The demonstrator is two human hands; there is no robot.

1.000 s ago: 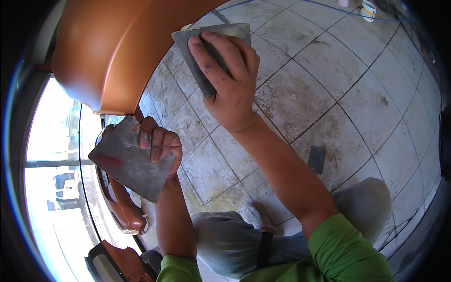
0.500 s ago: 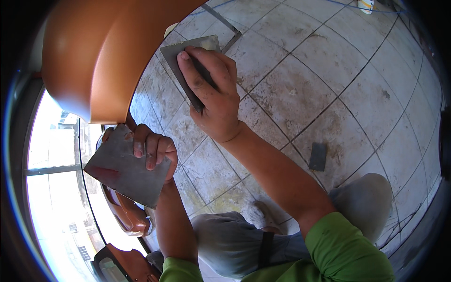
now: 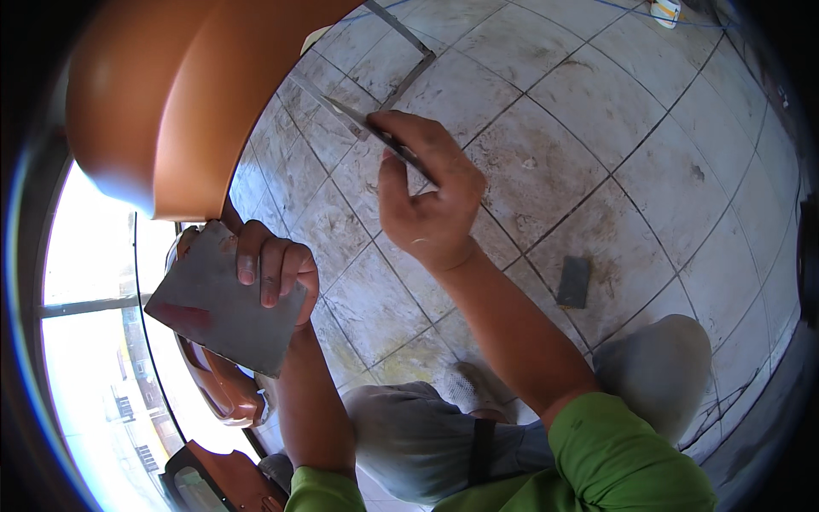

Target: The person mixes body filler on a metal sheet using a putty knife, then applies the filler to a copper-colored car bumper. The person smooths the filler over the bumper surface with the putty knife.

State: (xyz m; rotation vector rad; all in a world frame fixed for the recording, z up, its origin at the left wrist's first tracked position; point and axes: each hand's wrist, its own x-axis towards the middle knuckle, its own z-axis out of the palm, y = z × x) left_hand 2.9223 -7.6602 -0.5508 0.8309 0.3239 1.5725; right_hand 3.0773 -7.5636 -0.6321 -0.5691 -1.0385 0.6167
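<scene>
My left hand [image 3: 277,266] is closed on the edge of a flat grey plate [image 3: 213,299], fingers over its near face. A reddish streak of paste marks that plate, which is held just under the lower end of a glossy orange body panel [image 3: 200,111]. To the right, my right hand [image 3: 437,192] pinches a thin, flat grey spreader [image 3: 351,118] between thumb and fingers. The spreader shows almost edge-on, its tip pointing up and left, apart from the panel. Whether its faces carry paste is hard to see.
A dark grey rectangular piece [image 3: 574,282] lies on the stained tiled floor [image 3: 546,162]. Beyond my right hand stands a grey metal frame [image 3: 411,78]. A white container [image 3: 665,12] is at the far right. Other orange parts [image 3: 229,397] sit at lower left, by a bright window.
My right hand has drawn back right and nearer, away from the panel, turning the spreader from face-on to edge-on. My left hand and plate have barely shifted.
</scene>
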